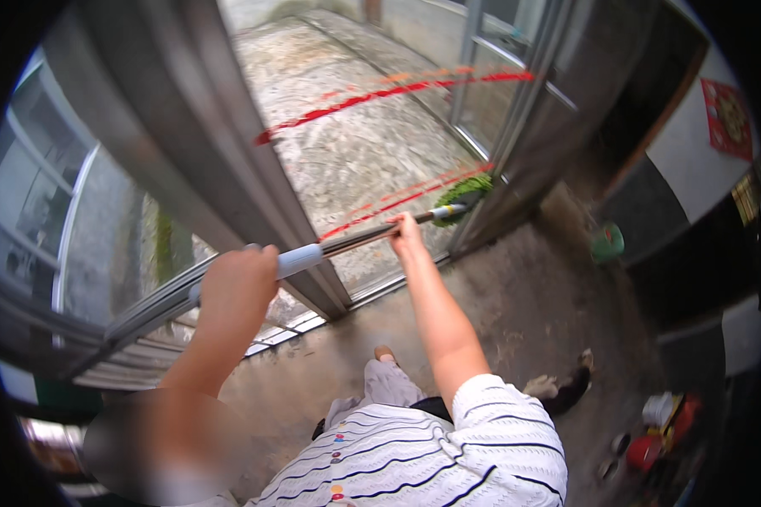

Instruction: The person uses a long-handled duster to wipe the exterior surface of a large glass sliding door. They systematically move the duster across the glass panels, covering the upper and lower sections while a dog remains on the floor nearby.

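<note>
Both hands grip a long-handled mop, held slantwise in front of a glass door (372, 152). My left hand (240, 283) is wrapped round the pale blue-grey grip (298, 260) near the handle's rear end. Farther along, my right hand (405, 234) closes round the thin metal pole (355, 243). At the pole's far right end is the green, shaggy mop head (468, 200), up against the lower right part of the door by its frame. I cannot tell how firmly it presses on the glass. Red stripes (380, 91) run across the pane.
Wide metal door posts (203, 110) stand at the left. On the concrete floor (313, 372) lies a black-and-white animal (564, 390), perhaps a cat. A green bucket (606, 243) stands at the right, and red items (647, 450) sit at the lower right.
</note>
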A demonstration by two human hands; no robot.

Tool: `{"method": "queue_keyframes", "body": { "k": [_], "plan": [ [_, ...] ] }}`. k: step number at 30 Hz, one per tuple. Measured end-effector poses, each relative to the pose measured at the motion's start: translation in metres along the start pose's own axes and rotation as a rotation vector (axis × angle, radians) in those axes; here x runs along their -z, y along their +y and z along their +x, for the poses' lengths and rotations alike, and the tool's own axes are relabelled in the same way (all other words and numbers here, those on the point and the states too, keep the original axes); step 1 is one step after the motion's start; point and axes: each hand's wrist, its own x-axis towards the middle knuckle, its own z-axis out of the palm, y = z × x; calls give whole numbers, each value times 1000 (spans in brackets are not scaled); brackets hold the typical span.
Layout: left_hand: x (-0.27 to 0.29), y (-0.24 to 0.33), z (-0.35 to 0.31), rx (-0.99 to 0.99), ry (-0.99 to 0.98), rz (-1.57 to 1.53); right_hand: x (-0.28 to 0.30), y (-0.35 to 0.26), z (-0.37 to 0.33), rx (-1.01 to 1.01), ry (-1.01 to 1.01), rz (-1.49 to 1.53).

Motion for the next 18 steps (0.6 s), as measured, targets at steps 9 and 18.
{"method": "queue_keyframes", "body": {
  "k": [9,18],
  "plan": [
    [-69,55,85,-102,-267,41,106,26,76,-157,123,156],
    [51,32,114,11,-42,245,-13,-17,-8,-307,-190,353]
  ]
}}
